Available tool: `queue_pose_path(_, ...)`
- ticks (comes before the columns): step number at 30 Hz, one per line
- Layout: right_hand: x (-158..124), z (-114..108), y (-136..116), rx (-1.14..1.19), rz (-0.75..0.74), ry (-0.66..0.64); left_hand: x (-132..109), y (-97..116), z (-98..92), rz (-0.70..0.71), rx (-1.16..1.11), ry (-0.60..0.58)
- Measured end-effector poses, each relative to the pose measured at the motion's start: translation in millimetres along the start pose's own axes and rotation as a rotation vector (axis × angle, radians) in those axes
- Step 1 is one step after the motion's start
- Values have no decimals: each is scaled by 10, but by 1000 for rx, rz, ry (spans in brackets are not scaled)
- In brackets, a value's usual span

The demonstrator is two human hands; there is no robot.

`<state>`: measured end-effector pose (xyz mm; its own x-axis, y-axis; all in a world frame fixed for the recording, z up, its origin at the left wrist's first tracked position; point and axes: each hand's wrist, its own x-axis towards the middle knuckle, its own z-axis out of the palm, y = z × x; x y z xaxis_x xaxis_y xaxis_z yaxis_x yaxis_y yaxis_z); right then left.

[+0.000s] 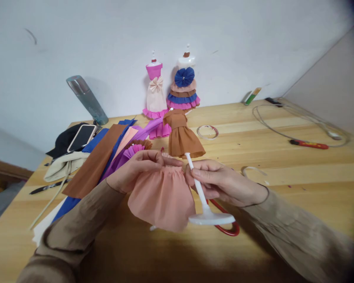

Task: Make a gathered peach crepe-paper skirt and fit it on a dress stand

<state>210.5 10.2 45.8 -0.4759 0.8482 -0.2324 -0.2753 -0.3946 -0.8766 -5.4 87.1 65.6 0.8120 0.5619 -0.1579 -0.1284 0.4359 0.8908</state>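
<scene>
My left hand (150,163) pinches the gathered top of a small peach doll skirt (162,200), which hangs flared below the fingers. In my right hand (215,179) is a white plastic stand (199,188), its thin rod tilted and its round base pointing down toward me. The rod's top comes close to the skirt's right edge. Below my right hand lies a red looped handle (234,230), mostly covered. Just beyond both hands, a brown doll dress (183,135) rests on the table.
Two dressed mini mannequins, one pink and cream (155,92) and one with ruffles (184,88), lean by the wall. Crepe paper strips (97,161), a phone (82,137) and a spray can (87,100) are left. A red screwdriver-like tool (309,144) and cable (259,118) lie right.
</scene>
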Motion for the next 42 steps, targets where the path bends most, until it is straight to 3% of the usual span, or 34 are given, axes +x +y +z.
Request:
queue_pose_path(5, 18, 5, 3, 17, 12, 84, -17, -14, 107, 97, 239, 112)
queue_pose_path(9, 26, 17, -2, -28, 9, 65, -58, 17, 161, 126, 480, 54)
queue_pose_path(12, 33, 4, -9, -79, 5, 45, -70, 58, 104, 73, 411, -1)
queue_pose_path(16, 37, -53, -18, -136, 6, 31, -115, 186, -17, 25, 237, 26)
queue_pose_path(23, 68, -141, 33, -253, -35, 72, -448, 615, -52, 203, 215, 175)
queue_pose_path(25, 79, -148, 49, -273, -62, 100, -496, 659, -18, 192, 223, 212)
queue_pose_path(28, 81, -149, 59, -325, -102, 143, -432, 582, 39, 118, 249, 264)
queue_pose_path(33, 75, -128, 53, -440, -159, 192, -178, 307, 82, -89, 217, 178)
queue_pose_path(38, 109, -143, 57, -639, -249, 366, -81, 177, 45, -91, 200, 129)
queue_pose_path(42, 126, -181, 62, -729, -269, 442, -56, 153, -7, -56, 223, 201)
